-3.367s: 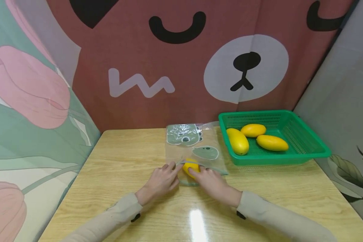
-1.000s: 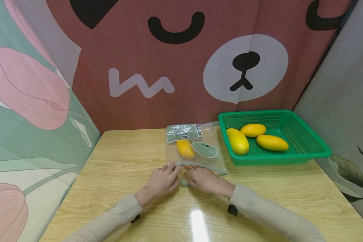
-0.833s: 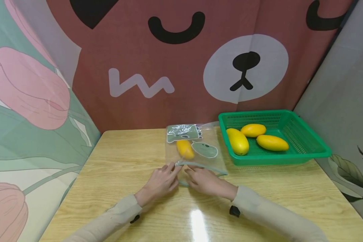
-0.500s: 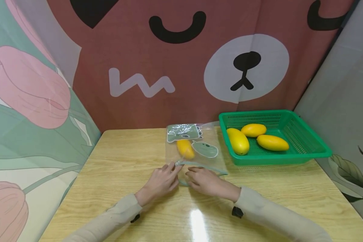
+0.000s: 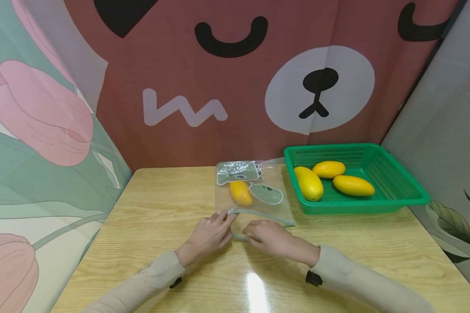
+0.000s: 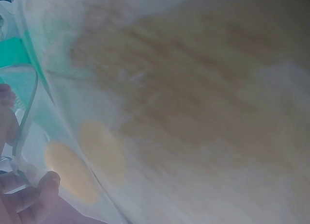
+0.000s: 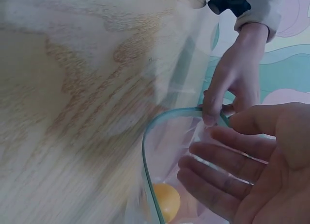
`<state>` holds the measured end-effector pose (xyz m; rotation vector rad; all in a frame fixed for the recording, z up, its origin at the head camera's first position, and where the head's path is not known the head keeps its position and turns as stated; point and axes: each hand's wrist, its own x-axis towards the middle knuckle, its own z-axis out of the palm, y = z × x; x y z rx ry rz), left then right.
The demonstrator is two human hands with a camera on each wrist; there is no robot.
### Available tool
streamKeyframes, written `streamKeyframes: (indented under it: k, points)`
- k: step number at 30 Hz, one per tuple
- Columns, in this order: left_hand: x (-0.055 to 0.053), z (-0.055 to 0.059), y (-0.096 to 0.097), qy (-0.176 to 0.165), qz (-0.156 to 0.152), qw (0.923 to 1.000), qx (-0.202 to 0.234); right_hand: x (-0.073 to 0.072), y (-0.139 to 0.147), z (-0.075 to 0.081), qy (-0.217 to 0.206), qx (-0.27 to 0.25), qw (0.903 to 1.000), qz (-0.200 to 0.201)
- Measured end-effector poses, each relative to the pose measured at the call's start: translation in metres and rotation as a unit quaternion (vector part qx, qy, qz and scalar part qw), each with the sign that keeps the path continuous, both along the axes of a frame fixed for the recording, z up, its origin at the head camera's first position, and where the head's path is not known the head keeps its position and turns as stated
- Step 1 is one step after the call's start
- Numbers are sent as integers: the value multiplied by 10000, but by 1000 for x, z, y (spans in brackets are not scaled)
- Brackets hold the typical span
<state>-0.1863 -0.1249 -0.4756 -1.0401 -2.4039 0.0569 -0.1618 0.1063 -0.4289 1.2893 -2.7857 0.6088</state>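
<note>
A clear plastic zip bag (image 5: 223,200) with green cartoon prints lies on the table, its green-edged mouth facing me and standing apart. One yellow mango (image 5: 240,193) rests inside it, and shows at the bottom of the right wrist view as a yellow end (image 7: 167,202). At the mouth's left corner my left hand (image 5: 209,232) pinches the bag's edge. My right hand (image 5: 272,237) is at the mouth, its fingers loosely bent and holding nothing. In the right wrist view that right hand (image 7: 232,170) has its fingers spread beside the green rim (image 7: 145,141).
To the bag's right stands a green plastic basket (image 5: 360,208) with a mango (image 5: 309,184) at its left wall and two more mangoes, one behind (image 5: 329,169) and one in front (image 5: 354,185). The wooden table (image 5: 160,195) ends at a printed curtain (image 5: 180,148).
Earlier my right hand held the mango at the bag's mouth; now the mango lies deeper inside. My right hand has let go and drawn back toward me and rightward. My left hand has stayed put.
</note>
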Motion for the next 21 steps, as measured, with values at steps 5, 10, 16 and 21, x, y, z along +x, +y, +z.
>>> streamKeyframes:
  k: [5, 10, 16, 21]
  points:
    - [0, -1, 1, 29, -17, 10000, -22, 1, 6, 2, -115, -299, 9995, -41]
    - [0, -2, 2, 62, -42, 10000, -21, 1, 11, 3, -201, -461, 9987, -18]
    - [-1, -2, 2, 46, -63, 10000, -19, 1, 15, 4, -263, -505, 9983, -117]
    - [-2, -2, 2, 26, -70, 10000, -25, 1, 17, 7, -330, -522, 9980, -142]
